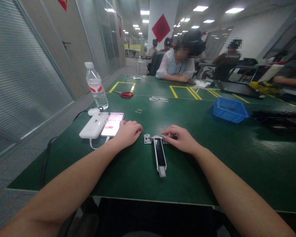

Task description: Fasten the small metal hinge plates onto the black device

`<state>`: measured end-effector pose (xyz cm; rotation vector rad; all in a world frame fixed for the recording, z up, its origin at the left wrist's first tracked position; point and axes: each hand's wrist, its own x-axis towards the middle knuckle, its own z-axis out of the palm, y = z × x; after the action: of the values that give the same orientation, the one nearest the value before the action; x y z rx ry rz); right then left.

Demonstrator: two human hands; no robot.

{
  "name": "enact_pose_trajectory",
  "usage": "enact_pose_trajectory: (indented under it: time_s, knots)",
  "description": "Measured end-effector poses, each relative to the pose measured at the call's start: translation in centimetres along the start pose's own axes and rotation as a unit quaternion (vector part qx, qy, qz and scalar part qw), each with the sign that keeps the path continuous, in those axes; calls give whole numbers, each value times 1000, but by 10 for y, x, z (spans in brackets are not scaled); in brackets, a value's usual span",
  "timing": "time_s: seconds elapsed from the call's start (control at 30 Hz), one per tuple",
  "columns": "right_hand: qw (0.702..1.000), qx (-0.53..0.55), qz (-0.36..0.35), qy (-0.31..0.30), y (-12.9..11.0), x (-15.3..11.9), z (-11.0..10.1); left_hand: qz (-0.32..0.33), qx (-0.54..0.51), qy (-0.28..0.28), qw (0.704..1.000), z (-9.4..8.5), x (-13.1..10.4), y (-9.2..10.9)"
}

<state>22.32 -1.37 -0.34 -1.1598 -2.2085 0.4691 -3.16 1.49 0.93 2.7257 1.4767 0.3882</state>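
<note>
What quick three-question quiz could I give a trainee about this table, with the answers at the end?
1. True or false: the water bottle has a white cap on it.
2. Which of these is nearest to the left hand?
A) the phone
B) the blue bin
C) the scissors
3. Fill in the blank: the hand whose fingers touch the fitting with the black strip is the ____ one.

Key: 1. True. 2. A. 3. Right; the right hand is at the fitting's upper end, as the picture shows it.
</note>
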Motion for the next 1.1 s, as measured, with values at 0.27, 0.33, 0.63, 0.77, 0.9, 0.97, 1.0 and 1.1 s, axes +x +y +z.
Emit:
enact_pose_trajectory:
  time_s: [0.27, 0.33, 0.63, 0.77, 0.9, 0.97, 1.0, 1.1]
  knots:
    - [999, 8, -35, 38, -5, 0, 1, 24, -163, 68, 984, -7, -2, 16]
    - [997, 17, -54, 51, -9, 0, 2, 44, -217, 78, 972, -9, -4, 23]
    - [989, 47, -100, 97, -30, -1, 1, 90, -398, 67, 911, -7, -11, 42]
    - [986, 62, -121, 101, -35, -1, 1, 85, -428, 62, 898, -3, -11, 41]
    - [986, 62, -123, 93, -37, -2, 1, 84, -452, 60, 886, 0, -11, 41]
    - [985, 66, -129, 98, -37, -2, 2, 84, -461, 58, 882, 1, -10, 41]
    - [983, 68, -134, 103, -37, -1, 2, 85, -464, 58, 880, 1, -10, 40]
    - [979, 68, -150, 122, -36, -1, 4, 90, -465, 58, 879, 2, -10, 40]
